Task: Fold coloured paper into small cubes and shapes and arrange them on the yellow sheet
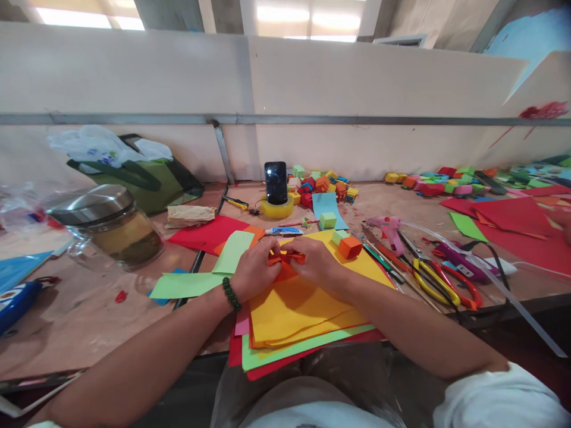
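Both my hands meet over a stack of coloured paper sheets, yellow on top with green and red edges below. Between them is a small piece of folded orange paper. My left hand, with a dark green bead bracelet on its wrist, pinches its left side. My right hand grips its right side. The fingers partly cover the paper's shape. Just beyond my right hand, an orange paper box and a pale green paper cube sit near the stack's far edge. Green paper strips lie by my left wrist.
A phone stands in a yellow tape roll beside piled paper cubes. On the right lie a pink glue gun, yellow-handled scissors and a purple glue gun. A lidded glass jar stands left.
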{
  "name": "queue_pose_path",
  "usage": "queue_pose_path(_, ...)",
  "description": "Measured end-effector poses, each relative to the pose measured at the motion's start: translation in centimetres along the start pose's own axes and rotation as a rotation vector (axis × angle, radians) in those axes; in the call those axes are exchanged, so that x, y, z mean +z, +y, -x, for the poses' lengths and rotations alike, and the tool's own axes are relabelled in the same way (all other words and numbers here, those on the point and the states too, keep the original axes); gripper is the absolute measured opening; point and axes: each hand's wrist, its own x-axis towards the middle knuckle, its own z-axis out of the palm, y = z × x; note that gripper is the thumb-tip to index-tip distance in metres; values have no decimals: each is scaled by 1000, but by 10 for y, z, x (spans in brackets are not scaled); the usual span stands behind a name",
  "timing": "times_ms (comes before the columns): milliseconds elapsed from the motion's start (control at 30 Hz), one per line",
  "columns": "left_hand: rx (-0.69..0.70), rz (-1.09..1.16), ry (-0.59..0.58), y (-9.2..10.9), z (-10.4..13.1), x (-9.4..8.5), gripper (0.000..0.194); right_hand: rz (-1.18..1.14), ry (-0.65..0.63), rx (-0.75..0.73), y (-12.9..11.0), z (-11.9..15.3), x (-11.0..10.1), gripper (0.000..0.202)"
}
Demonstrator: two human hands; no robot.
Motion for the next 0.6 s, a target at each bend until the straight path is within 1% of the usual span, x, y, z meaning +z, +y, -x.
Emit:
queue_pose_path(100, -35, 84, -10, -2, 0, 0, 26, -31, 33, -12, -2, 1, 3, 46)
queue_pose_path(167, 2, 135, -27, -4, -1, 1, 28, -41, 59, -61, -3, 2, 6, 45)
queue_pose_path(267, 82, 197, -18, -5, -2, 2, 20, -84, 101, -146, -4, 3, 9, 48)
queue_pose_path(333, 75, 240, 3, -5, -3, 3, 15, -121, 121, -170, -4, 4, 6, 50)
queue_pose_path(400, 13, 286, 17, -5, -4, 2, 12, -138, 175, -187, -5, 3, -2, 44)
queue_pose_path(500, -99, 365, 18, -7, -6, 1, 10, -105, 284, -256, -11, 2, -16, 25)
queue_pose_path(533, -124, 396, 16, -8, -7, 0, 10, -81, 292, -282, -13, 1, -20, 20)
queue_pose_path(600, -147, 451, 16, -9, -8, -1, 11, -14, 263, -306, -15, 0, -22, 16)
